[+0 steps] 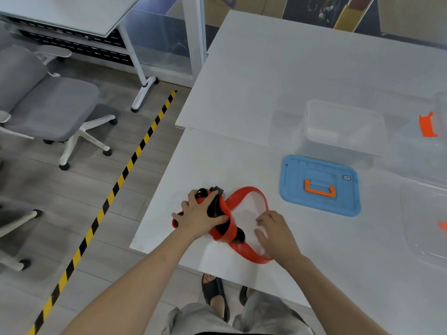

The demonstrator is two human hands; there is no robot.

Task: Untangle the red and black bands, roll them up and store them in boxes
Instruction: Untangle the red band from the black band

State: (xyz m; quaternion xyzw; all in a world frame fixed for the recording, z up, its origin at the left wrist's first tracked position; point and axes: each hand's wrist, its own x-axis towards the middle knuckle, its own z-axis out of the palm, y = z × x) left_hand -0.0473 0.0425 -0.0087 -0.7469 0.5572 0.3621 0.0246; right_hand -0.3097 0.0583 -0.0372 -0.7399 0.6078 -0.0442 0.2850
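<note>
Red band [249, 197] and black band [216, 211] lie knotted together near the worktop's [266, 81] front-left corner, close to the front edge. Red forms an open loop flat on the surface, with a wrap crossing over the black.

Left hand [200, 217] presses on the tangle's left part, fingers spread and curled over it, thumb against the black strip. Most of the black band is hidden under this hand; only short stretches show at the top and lower right of the knot.

Right hand [275, 234] rests on the red loop's right side, fingers loosely bent and partly open. Whether it pinches the band cannot be told.

Blue lid [319, 184] with orange handle lies flat right of the loop, apart from it. Behind it a clear box [343, 126], faint against the white. More clear containers at the right edge are cut off, outlines hard to read; an orange latch [428, 125] shows there.
</note>
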